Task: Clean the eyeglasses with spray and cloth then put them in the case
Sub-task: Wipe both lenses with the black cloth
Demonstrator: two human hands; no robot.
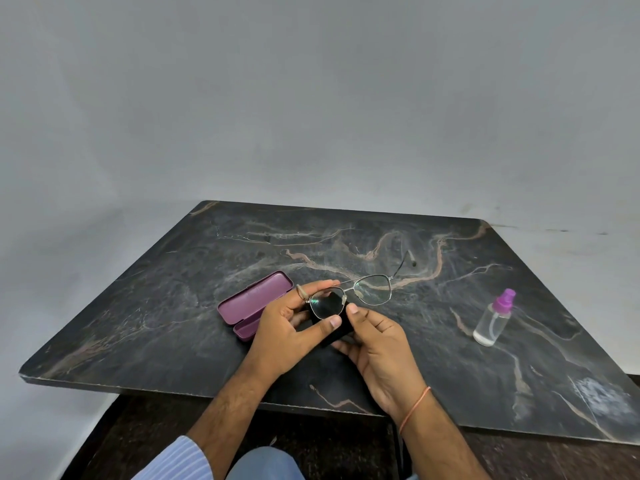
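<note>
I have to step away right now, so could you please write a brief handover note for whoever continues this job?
Left hand holds the eyeglasses by the lens on its side.
Right hand holds the black cloth against that lens.
Purple case lies open on the table, left of the hands.
Spray bottle stands to the right, untouched.
Done: case opened, wiping under way.
Left: the other lens looks unwiped; fold the glasses, put them in the case, close it.

The open purple eyeglass case (254,304) blocks the table (138,306) just left of centre; the spray bottle (493,318) stands at right; bare marble lies between them and along the far edge
</note>
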